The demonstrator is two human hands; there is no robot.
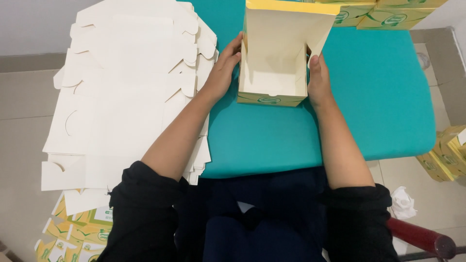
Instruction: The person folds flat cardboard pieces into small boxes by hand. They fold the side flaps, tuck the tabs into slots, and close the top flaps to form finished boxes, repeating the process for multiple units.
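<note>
Place: small packing workshop.
Evidence: stack of flat carton blanks [126, 92] on a teal table [378, 97], folded yellow boxes [444, 153] on tiled floor.
</note>
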